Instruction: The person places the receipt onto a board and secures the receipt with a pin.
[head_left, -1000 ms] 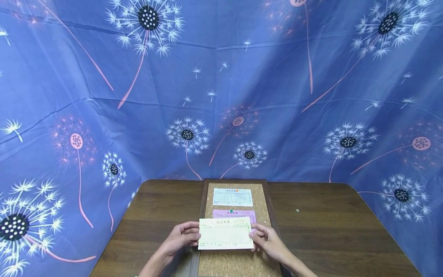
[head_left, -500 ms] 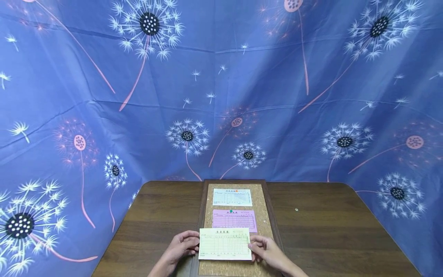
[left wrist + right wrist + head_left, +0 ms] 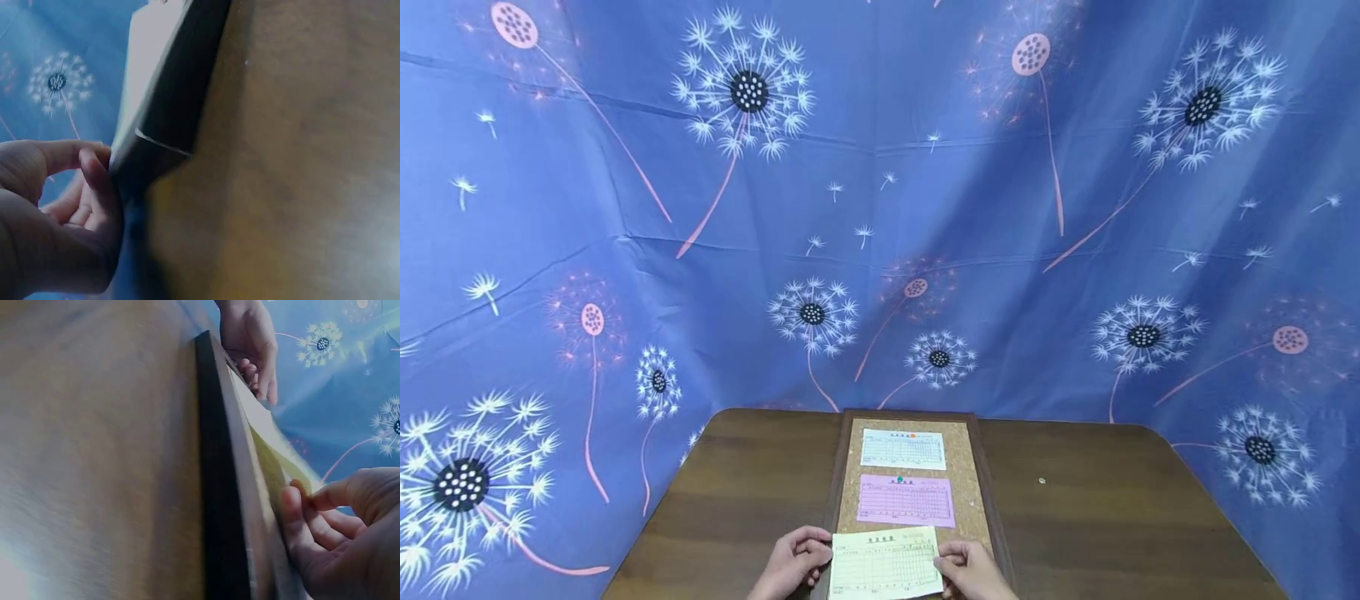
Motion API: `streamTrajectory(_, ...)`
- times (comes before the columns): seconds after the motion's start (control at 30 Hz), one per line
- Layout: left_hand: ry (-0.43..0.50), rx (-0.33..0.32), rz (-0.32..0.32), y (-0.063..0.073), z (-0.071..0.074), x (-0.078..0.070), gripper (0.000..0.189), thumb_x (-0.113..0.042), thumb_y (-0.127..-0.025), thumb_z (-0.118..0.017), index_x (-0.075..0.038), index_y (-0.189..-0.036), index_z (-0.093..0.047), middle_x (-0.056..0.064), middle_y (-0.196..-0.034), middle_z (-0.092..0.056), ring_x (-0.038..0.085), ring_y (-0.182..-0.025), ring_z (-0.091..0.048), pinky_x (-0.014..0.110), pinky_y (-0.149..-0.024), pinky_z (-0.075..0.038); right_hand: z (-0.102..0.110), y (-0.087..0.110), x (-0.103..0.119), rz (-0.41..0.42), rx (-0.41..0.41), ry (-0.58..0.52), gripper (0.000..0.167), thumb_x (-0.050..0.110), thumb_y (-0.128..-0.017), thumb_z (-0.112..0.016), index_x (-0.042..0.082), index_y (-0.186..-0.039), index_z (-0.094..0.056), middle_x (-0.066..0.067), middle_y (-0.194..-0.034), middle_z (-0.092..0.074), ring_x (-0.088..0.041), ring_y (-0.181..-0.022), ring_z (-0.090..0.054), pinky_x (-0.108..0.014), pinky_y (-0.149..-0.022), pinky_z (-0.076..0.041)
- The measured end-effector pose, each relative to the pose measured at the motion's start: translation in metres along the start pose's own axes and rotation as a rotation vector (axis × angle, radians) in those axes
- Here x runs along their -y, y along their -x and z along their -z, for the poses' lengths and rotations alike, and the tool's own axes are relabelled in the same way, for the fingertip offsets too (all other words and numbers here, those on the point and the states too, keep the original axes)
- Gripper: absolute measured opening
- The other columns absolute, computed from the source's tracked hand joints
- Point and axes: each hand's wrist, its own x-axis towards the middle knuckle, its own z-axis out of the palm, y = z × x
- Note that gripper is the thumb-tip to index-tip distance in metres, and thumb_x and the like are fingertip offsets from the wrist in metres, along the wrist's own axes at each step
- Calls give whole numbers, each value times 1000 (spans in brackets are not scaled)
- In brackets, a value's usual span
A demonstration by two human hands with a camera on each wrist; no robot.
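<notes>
A pale yellow printed form [image 3: 883, 562] lies low over the near part of a framed cork board [image 3: 964, 454], slightly tilted in the head view. At its left edge my left hand [image 3: 793, 562] pinches the paper between thumb and fingers. My right hand [image 3: 972, 571] pinches the opposite edge; in the right wrist view the sheet bows up a little off the cork near those fingers. Just beyond it a purple form [image 3: 906, 502] is on the board, with a green pushpin [image 3: 900, 479] at its top. Farther up is a white-blue form [image 3: 902, 451] with an orange pushpin [image 3: 913, 436].
The cork board has a raised dark wooden frame [image 3: 837, 487] and lies on a brown wooden table [image 3: 1097, 517]. A small pale round object [image 3: 1042, 481] sits on the table to the right. Blue dandelion-print cloth [image 3: 1000, 208] hangs behind and at both sides.
Both hands have brought the yellow form down toward the near end of the board, so the purple form is now uncovered. The head view has tipped upward slightly.
</notes>
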Motion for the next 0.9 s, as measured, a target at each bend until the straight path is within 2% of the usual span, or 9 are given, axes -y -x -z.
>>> streamTrajectory(0.13, -189, -49, -33, -10, -4, -11, 36, -11, -92, -68, 13, -119, -63, -4, -80, -67, 0, -56, -49, 17, -49, -42, 2, -13, -3, -57, -29, -8, 31, 1, -97, -57, -25, -113, -57, 1, -73, -70, 0, -54, -62, -12, -51, -50)
streamTrajectory(0.23, -338, -71, -57, -16, -6, -18, 29, -16, -91, -72, 5, -111, -71, -3, -81, -67, -4, -57, -47, 17, -50, -40, 6, -19, -6, -97, -32, -25, 27, 2, -96, -57, -22, -108, -60, -6, -74, -74, -3, -56, -67, -13, -51, -50)
streamTrajectory(0.33, -417, -78, -59, -23, -9, -23, 26, -17, -87, -75, -1, -106, -73, -7, -79, -65, -6, -58, -46, 15, -54, -37, 10, -26, -10, -108, -28, -58, 25, 1, -96, -57, -22, -107, -61, -12, -78, -75, -6, -60, -70, -15, -54, -53)
streamTrajectory(0.4, -407, -64, -58, -27, -8, -23, 30, -14, -84, -77, 1, -110, -71, -6, -79, -64, -5, -59, -45, 15, -56, -36, 12, -31, -12, -110, -20, -82, 27, 0, -96, -56, -24, -108, -59, -13, -81, -76, -6, -64, -71, -16, -57, -54)
streamTrajectory(0.5, -363, -31, -72, -25, -9, -25, 43, -9, -81, -78, 8, -119, -66, -1, -79, -64, -4, -59, -45, 14, -56, -36, 12, -27, -10, -103, -2, -116, 31, -1, -97, -55, -27, -114, -56, -14, -87, -76, -6, -67, -71, -18, -62, -57)
streamTrajectory(0.6, -361, -10, -96, -26, -7, -26, 48, -6, -81, -78, 12, -123, -63, 2, -78, -64, -4, -58, -44, 14, -54, -34, 12, -25, -9, -106, 18, -149, 35, 1, -98, -54, -28, -118, -53, -14, -87, -77, -7, -67, -72, -18, -60, -56)
streamTrajectory(0.7, -380, -5, -99, -28, -7, -26, 43, -7, -81, -78, 11, -118, -65, 1, -77, -63, -5, -57, -44, 13, -53, -32, 13, -25, -9, -103, 19, -139, 36, 3, -99, -55, -27, -120, -52, -12, -85, -76, -7, -66, -72, -17, -56, -55)
streamTrajectory(0.9, -361, -44, -65, -29, -9, -25, 29, -5, -79, -79, 4, -105, -70, -2, -79, -60, -4, -60, -45, 13, -55, -35, 16, -24, -8, -127, 12, -140, 39, 5, -101, -54, -26, -125, -48, -18, -88, -76, -11, -67, -73, -23, -54, -57)
